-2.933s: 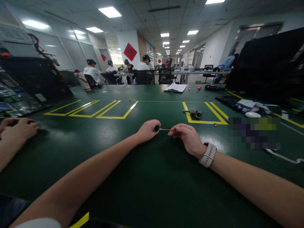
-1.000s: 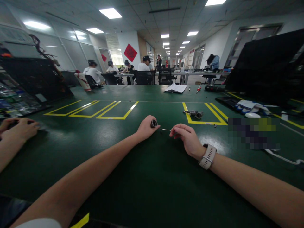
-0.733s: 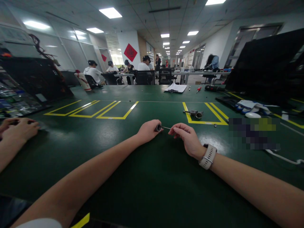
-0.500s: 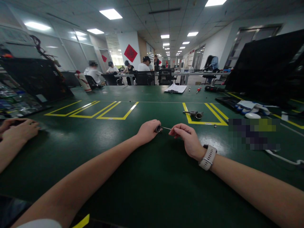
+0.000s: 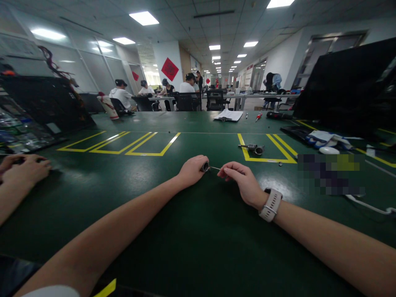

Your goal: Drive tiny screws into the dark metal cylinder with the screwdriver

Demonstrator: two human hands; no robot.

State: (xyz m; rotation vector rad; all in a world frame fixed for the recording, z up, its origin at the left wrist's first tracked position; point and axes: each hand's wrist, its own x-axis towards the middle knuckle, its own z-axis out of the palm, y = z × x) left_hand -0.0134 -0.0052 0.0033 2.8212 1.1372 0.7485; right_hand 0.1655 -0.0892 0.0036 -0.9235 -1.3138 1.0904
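Note:
My left hand (image 5: pixel 194 170) is closed around a small hollow metal cylinder (image 5: pixel 204 166), its round open end facing me. Most of that part is hidden in the fingers. A thin metal rod (image 5: pixel 214 168) runs from beside the cylinder to my right hand (image 5: pixel 236 178), which pinches its other end between thumb and fingertips. Whether the rod sits in the cylinder is too small to make out. Beyond my right hand, a metal part with a shaft and a round cup (image 5: pixel 253 149) lies inside a yellow tape outline. A tiny metal piece (image 5: pixel 280 164) rests just outside the tape.
On the green table (image 5: pixel 198 231) are more yellow tape outlines (image 5: pixel 145 154) at left. Another person's hands (image 5: pixel 26 171) are at the left edge. A clipboard with papers (image 5: pixel 228 115), a red screwdriver (image 5: pixel 258 117), gloves (image 5: pixel 328 139) and a white cable (image 5: pixel 368 206) lie farther off.
My right hand has shifted slightly left, bringing its fingertips and the rod closer to the cylinder. My left hand stays nearly in place, still gripping the cylinder.

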